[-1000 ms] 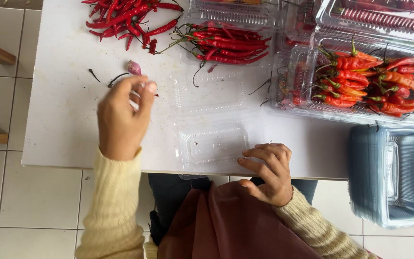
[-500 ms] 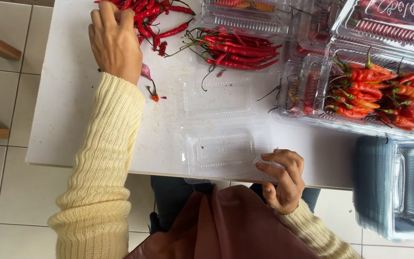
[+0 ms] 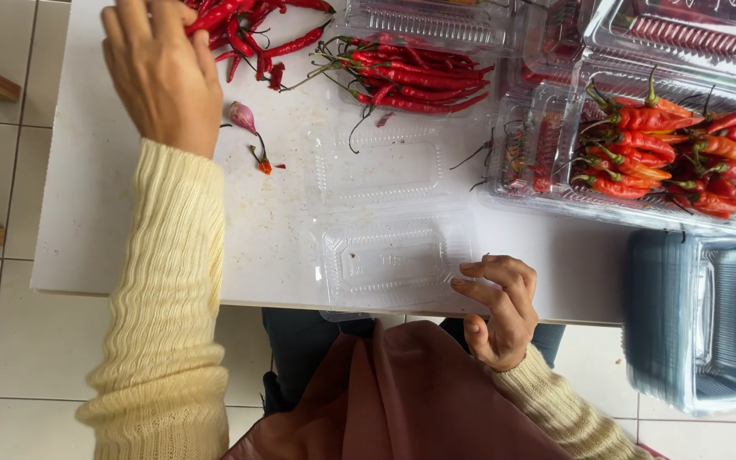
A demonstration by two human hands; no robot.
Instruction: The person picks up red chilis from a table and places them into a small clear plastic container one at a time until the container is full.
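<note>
Left hand (image 3: 162, 72) now pinches a red chili (image 3: 215, 14) from the pile; right hand (image 3: 500, 308), loosely curled, stays at the clear tray (image 3: 393, 260).

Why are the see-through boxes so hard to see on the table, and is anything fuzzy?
Head view: light is soft and even, with weak shadows, so the empty clear box nearly blends into the white table, showing only pale ridges and faint shine; the left hand at the chilli pile looks slightly soft; the right hand at the box edge looks sharp.
</note>
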